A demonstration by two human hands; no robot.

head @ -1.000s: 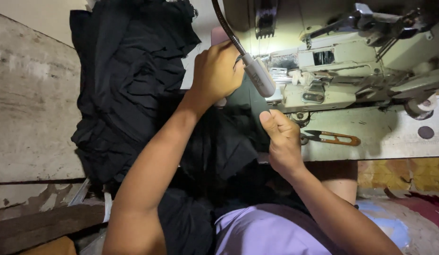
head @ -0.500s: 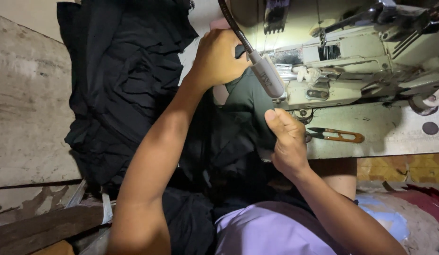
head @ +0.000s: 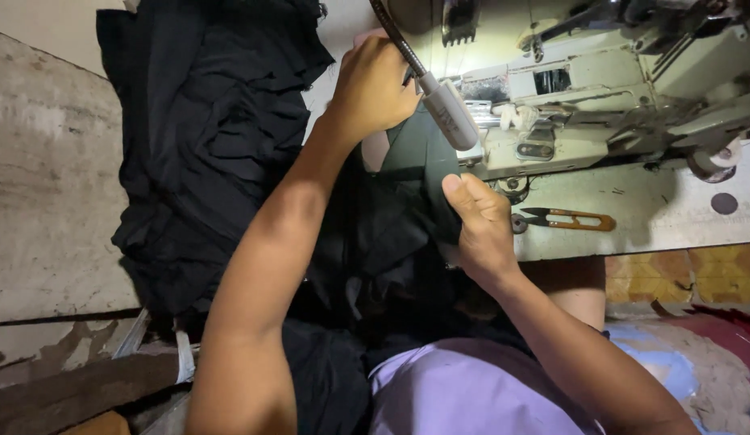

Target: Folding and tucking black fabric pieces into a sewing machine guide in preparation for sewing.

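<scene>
Dark cloth (head: 419, 173) lies under the head of a pale sewing machine (head: 584, 105). My left hand (head: 373, 84) is closed on the far part of this cloth, up beside the machine's flexible lamp (head: 447, 113). My right hand (head: 481, 221) pinches the near edge of the same cloth with thumb and fingers, at the table's front edge. The needle area is hidden behind the lamp and my left hand.
A big heap of black fabric (head: 205, 137) covers the table's left side and spills toward my lap. Orange-handled thread snips (head: 564, 219) lie on the white table top (head: 657, 217) right of my right hand. A worn wooden board (head: 44, 185) runs along the left.
My left hand has slid a little farther up along the cloth toward the machine. The right hand keeps its pinch and has shifted slightly with the cloth.
</scene>
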